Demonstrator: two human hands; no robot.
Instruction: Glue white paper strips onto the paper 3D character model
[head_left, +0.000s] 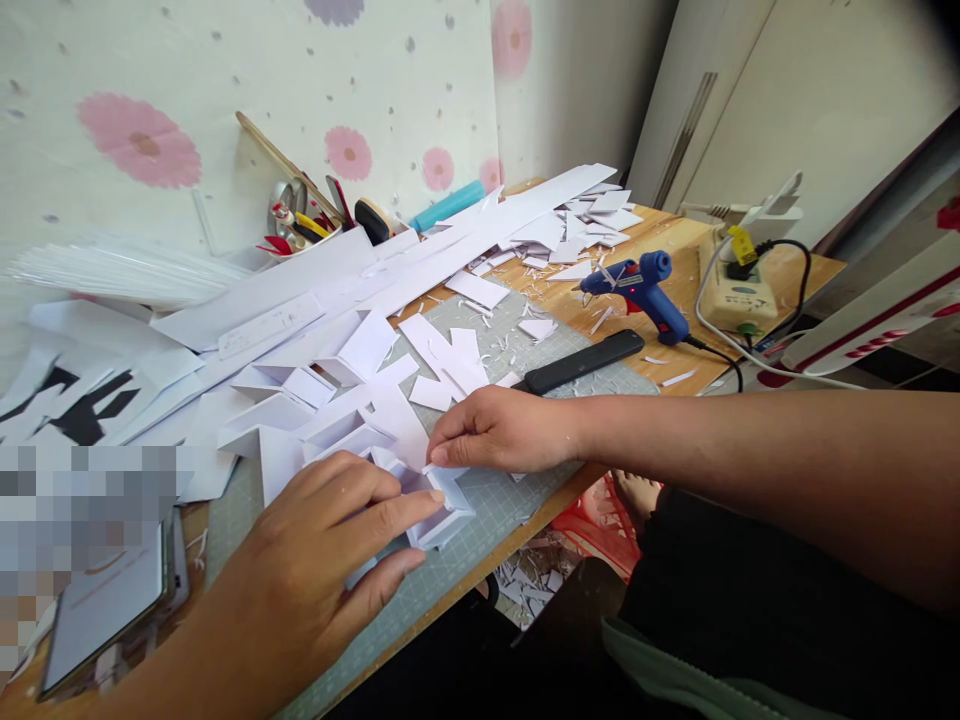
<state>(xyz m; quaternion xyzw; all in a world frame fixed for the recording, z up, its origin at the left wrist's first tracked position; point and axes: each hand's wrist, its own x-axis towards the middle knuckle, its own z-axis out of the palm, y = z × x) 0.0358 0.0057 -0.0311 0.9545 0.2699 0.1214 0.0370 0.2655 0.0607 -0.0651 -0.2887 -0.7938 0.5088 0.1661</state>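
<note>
A white foam-board form [450, 522] with upright walls stands on the grey-green cutting mat [480, 545]. My left hand [322, 555] reaches over its near side, fingers stretched and spread, index fingertip at the top of a wall. The thumb lies lower, apart from the index finger. At the form's far wall my right hand [502, 430] is closed, thumb and fingers pinching a white board strip at the wall's edge; most of that strip is hidden. Further left, another walled white form [277, 415] joins or touches this one; I cannot tell which.
Beyond my right hand lies a black-handled cutter [585, 362]. A blue glue gun [637, 285] stands near a power strip [739, 290]. White offcuts [570, 230] and long boards [420, 260] cover the back. A tablet-like device [109, 610] sits at left; the table edge [540, 520] runs near my lap.
</note>
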